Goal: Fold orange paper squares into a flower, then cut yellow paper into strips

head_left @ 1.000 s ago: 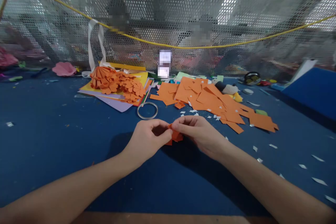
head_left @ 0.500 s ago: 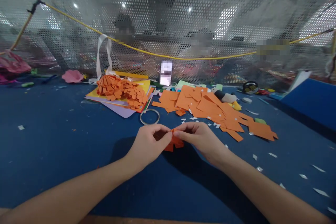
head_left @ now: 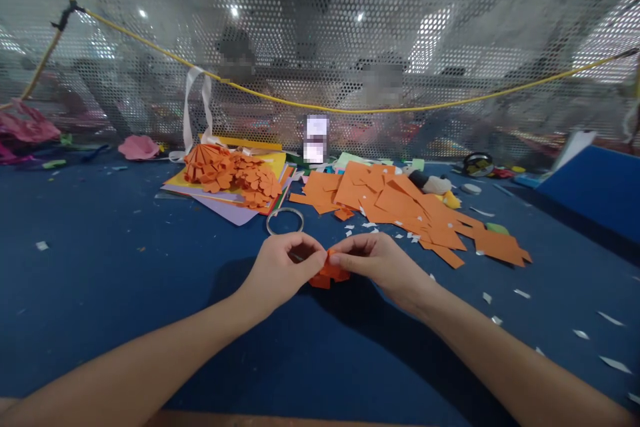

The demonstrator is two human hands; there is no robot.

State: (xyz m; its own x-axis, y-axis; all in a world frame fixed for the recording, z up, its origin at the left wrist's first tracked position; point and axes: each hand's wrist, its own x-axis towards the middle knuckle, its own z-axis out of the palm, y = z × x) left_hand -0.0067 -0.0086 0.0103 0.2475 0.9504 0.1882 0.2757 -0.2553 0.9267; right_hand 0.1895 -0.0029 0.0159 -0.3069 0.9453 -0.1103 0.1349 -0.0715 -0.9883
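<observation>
Pinching creased orange paper (head_left: pixel 329 275) from both sides, between the hands at the near middle of the blue table (head_left: pixel 125 293).
Matte stock, angular flaps below the fingertips; I can't tell if it touches the table. Thin round ring (head_left: pixel 269 222) lies just beyond the left hand (head_left: pixel 280 271); flat, straight-cut orange sheets (head_left: pixel 400 201) overlap farther right. I read left thumb and index nearly closed on the paper, right hand (head_left: pixel 387 265) likewise.

Head-worn view, forward and down
</observation>
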